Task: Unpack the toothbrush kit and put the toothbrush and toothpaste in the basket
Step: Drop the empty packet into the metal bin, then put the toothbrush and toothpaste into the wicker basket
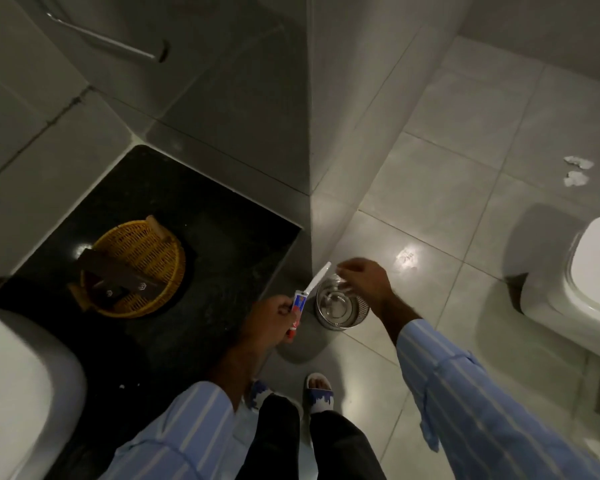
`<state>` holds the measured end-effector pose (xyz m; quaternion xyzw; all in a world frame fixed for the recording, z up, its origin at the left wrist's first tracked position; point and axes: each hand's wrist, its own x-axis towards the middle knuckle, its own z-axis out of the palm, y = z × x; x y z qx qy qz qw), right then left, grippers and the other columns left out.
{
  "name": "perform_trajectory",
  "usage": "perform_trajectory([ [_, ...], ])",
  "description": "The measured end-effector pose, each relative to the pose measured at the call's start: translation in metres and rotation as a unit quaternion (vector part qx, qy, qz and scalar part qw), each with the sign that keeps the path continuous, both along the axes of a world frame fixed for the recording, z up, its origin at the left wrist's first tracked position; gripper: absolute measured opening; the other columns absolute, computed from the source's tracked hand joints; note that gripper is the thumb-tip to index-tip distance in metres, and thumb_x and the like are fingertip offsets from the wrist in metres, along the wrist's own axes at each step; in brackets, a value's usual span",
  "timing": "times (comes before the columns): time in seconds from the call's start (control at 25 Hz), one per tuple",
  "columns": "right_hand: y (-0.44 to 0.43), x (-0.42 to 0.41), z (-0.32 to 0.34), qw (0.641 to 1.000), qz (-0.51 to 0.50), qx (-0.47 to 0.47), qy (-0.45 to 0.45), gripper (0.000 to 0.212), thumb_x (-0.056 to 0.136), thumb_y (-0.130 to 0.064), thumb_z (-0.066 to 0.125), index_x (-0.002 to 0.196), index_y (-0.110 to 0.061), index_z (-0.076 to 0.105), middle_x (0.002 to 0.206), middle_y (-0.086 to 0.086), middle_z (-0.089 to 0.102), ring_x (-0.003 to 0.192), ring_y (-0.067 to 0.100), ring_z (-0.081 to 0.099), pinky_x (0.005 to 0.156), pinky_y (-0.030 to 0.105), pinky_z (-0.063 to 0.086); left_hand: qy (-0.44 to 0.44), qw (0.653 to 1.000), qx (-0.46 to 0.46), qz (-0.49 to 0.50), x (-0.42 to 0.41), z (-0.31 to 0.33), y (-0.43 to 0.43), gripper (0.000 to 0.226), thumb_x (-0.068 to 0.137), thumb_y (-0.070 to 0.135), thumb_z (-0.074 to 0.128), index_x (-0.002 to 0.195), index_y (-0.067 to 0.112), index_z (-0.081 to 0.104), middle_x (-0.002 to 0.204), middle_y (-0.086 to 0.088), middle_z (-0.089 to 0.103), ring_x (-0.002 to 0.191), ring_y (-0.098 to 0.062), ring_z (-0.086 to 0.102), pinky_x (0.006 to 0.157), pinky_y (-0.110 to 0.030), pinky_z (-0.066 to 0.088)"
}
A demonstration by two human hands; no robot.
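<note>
My left hand (274,320) is closed around a small red, blue and white toothpaste tube (299,304) and a white toothbrush (318,277) that sticks up and to the right from my fist. It hovers past the right edge of the black counter (222,237). The yellow wicker basket (175,268) stands on that counter to the left, with dark brown boxes (118,275) lying in it. My right hand (368,280) is held over a round metal bin (340,315) on the floor, fingers pinched on a faint clear wrapper (342,284).
A white washbasin (18,382) is at lower left and a white toilet (579,282) at right. A tiled wall corner (310,168) rises behind the bin. Paper scraps (577,169) lie on the floor tiles. My sandalled feet (317,393) are below the hands.
</note>
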<state>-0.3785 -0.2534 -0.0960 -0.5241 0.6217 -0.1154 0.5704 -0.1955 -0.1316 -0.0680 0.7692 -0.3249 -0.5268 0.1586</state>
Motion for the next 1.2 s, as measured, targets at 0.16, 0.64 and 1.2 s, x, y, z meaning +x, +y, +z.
perform_trajectory([
  [0.16,-0.027,0.041,0.069,0.935,0.275,-0.225,-0.007,0.023,0.088,-0.012,0.067,0.11,-0.006,0.07,0.113,0.014,0.069,0.102,0.026,0.065,0.086,0.02,0.049,-0.12,0.978,-0.061,-0.16,0.032,0.049,-0.029,0.017,0.092,0.022,0.061,0.104,0.012,0.068,0.094,-0.005,0.071,0.078,-0.014,0.065,0.066,-0.023,0.051],
  [0.64,-0.033,0.166,0.166,0.841,0.49,-0.227,0.013,0.02,0.088,-0.025,0.066,0.102,-0.013,0.076,0.096,0.006,0.074,0.082,0.014,0.067,0.077,0.028,0.052,-0.182,0.958,-0.189,-0.12,0.17,0.166,-0.034,0.041,0.074,0.036,0.081,0.111,0.027,0.064,0.1,0.013,0.07,0.085,0.0,0.066,0.061,-0.007,0.042],
  [1.2,-0.015,0.368,0.137,0.926,0.327,-0.182,-0.041,0.012,0.082,-0.025,0.075,0.092,-0.019,0.072,0.085,-0.002,0.075,0.073,0.008,0.07,0.064,0.019,0.054,-0.243,0.961,-0.128,-0.022,0.368,0.144,0.017,0.02,0.063,0.029,0.088,0.077,0.022,0.077,0.071,0.017,0.062,0.065,0.0,0.06,0.055,-0.006,0.04],
])
